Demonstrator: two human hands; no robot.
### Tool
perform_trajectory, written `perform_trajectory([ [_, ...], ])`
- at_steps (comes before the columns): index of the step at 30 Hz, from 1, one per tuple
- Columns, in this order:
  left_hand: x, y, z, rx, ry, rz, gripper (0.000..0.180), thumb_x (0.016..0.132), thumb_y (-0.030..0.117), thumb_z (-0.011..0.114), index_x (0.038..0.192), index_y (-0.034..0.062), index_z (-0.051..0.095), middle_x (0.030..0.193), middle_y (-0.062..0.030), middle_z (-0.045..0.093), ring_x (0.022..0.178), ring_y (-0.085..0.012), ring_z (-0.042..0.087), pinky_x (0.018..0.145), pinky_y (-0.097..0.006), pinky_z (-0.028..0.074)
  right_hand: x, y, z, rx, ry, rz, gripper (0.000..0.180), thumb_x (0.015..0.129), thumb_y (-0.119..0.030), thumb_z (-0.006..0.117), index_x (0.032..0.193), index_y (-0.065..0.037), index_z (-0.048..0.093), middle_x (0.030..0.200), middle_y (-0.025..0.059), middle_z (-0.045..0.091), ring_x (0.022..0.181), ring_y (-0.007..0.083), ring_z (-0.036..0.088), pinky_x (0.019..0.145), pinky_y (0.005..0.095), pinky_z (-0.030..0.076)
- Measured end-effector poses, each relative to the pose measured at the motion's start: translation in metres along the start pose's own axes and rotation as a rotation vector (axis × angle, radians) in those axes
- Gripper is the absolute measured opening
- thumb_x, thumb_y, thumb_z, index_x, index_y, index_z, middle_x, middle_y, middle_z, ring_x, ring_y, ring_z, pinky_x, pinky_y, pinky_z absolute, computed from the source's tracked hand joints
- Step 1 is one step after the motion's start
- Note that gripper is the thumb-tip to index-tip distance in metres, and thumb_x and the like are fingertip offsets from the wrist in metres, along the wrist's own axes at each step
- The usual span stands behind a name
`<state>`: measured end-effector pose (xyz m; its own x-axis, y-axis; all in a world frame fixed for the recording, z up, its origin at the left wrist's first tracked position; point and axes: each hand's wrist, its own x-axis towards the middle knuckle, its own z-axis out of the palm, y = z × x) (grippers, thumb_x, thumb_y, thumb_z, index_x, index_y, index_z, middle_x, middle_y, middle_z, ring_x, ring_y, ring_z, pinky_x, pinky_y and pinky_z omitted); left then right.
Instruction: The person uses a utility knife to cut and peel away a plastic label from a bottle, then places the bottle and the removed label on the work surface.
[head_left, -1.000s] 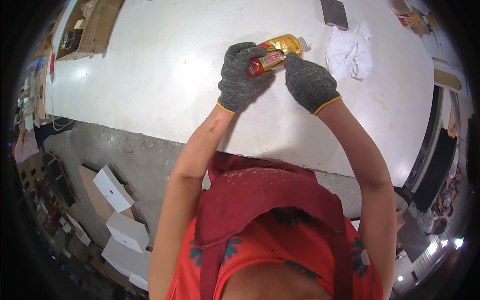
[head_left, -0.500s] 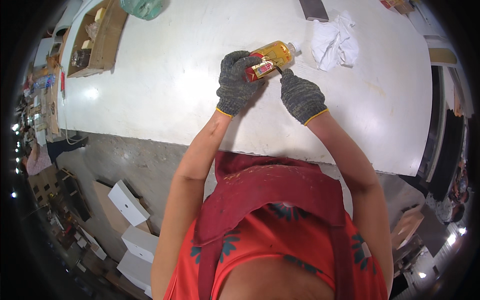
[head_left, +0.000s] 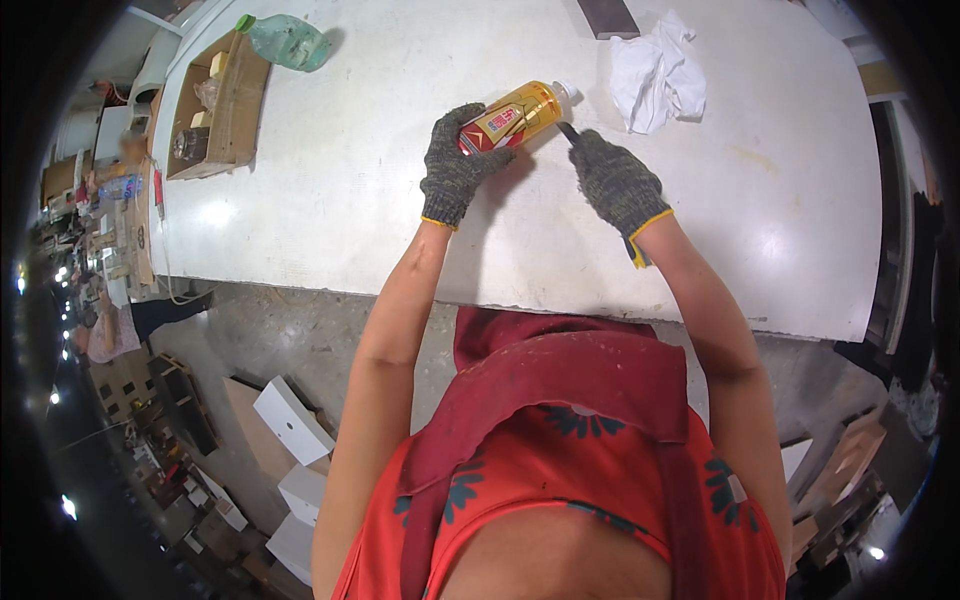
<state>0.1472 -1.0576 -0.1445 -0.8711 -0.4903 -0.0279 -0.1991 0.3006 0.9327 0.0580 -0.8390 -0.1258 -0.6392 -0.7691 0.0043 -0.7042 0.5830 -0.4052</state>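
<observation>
- The golden plastic bottle with red label point(head_left: 512, 118) is held lying on the white worktop point(head_left: 330, 180), left hand point(head_left: 455, 172) fingers wrapped around it.
- The thin dark tool point(head_left: 568, 132) is pinched in the right hand point(head_left: 615, 182) fingers; it should be kept shallow against the neck, the bottle steadied firmly.

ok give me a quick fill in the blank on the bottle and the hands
1. The left hand grips the golden bottle near its ____ label.
2. The right hand holds a thin dark tool against the bottle, and both hands wear ____ gloves.
3. A crumpled ____ cloth lies on the table.

Missing words: red; grey; white
</observation>
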Motion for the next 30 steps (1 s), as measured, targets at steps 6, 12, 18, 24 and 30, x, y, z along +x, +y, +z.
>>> perform_trajectory([
  [6,-0.002,-0.004,0.004,0.057,0.028,0.042,0.074,0.057,0.021,0.090,0.120,0.0056,0.054,0.116,-0.0109,0.059,0.106,-0.0214,0.058,0.093,-0.033,0.050,0.031,-0.029,-0.005,0.063,-0.098,0.039,0.027,0.090,-0.020,0.044,0.106,0.000,0.053,0.090,0.0208,0.066,0.083,0.0348,0.065,0.072,0.0471,0.051],
  [12,-0.002,-0.008,0.007,0.067,0.046,0.117,0.072,0.057,0.020,0.091,0.118,0.0065,0.054,0.117,-0.0094,0.057,0.107,-0.0215,0.058,0.093,-0.033,0.050,0.041,-0.031,-0.007,0.031,-0.108,-0.007,0.028,0.090,-0.022,0.046,0.103,0.001,0.055,0.086,0.0211,0.066,0.082,0.0355,0.065,0.072,0.0471,0.051],
  [18,-0.008,-0.009,0.009,0.207,0.098,0.325,0.066,0.057,0.019,0.090,0.115,0.0107,0.058,0.114,-0.0075,0.058,0.106,-0.0233,0.056,0.092,-0.035,0.050,0.041,-0.045,-0.019,0.064,-0.232,0.115,0.028,0.091,-0.022,0.044,0.101,0.002,0.055,0.086,0.0220,0.066,0.083,0.0356,0.065,0.073,0.0469,0.051],
  [24,-0.015,-0.003,0.017,0.280,0.142,0.462,0.062,0.057,0.016,0.089,0.112,0.0140,0.061,0.112,-0.0076,0.057,0.107,-0.0253,0.055,0.092,-0.037,0.050,0.023,-0.034,-0.008,0.049,-0.148,0.045,0.026,0.090,-0.019,0.044,0.100,0.001,0.055,0.088,0.0220,0.066,0.085,0.0351,0.066,0.074,0.0459,0.052],
  [30,-0.014,-0.009,0.016,0.246,0.170,0.425,0.062,0.055,0.012,0.087,0.111,0.0186,0.062,0.116,-0.0084,0.054,0.107,-0.0260,0.053,0.092,-0.037,0.050,0.067,-0.059,-0.050,-0.122,-0.484,0.026,0.022,0.084,-0.018,0.054,0.094,-0.007,0.069,0.090,0.0139,0.069,0.082,0.0310,0.067,0.070,0.0433,0.053],
])
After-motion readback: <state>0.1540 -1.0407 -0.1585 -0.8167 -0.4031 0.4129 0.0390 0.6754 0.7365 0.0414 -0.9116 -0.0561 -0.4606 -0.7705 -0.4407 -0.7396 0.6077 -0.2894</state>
